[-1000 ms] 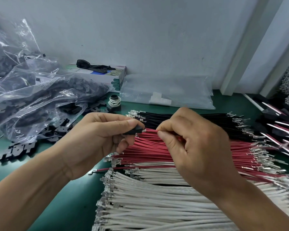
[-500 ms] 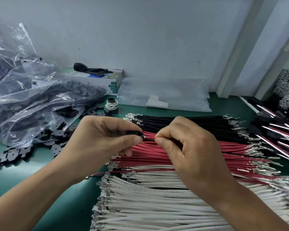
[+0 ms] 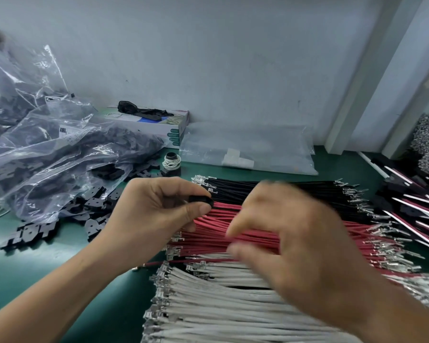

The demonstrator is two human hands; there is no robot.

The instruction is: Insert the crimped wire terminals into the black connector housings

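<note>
My left hand [image 3: 156, 211] pinches a small black connector housing [image 3: 200, 199] between thumb and fingers, above the left ends of the wire rows. My right hand [image 3: 297, 241] is motion-blurred just to its right, over the red wires [image 3: 208, 235]. Its fingers are loosely spread and I see nothing held in them. A red wire seems to run from the housing toward the right hand, though the blur hides its far end. Black wires [image 3: 235, 191] lie behind the red ones, and white wires [image 3: 208, 295] lie in front. All carry crimped metal terminals at their ends.
Loose black housings [image 3: 94, 209] are spread at the left beside clear bags [image 3: 47, 157] of more housings. A box [image 3: 175, 128], a flat clear bag [image 3: 258, 149] and a small spool [image 3: 171, 162] stand by the wall. Wired housings [image 3: 411, 206] pile up on the right of the green table [image 3: 35, 268].
My right hand has let go of the red wire it was pinching at the housing and swung down and right, fingers opening. My left hand still holds the housing in much the same place.
</note>
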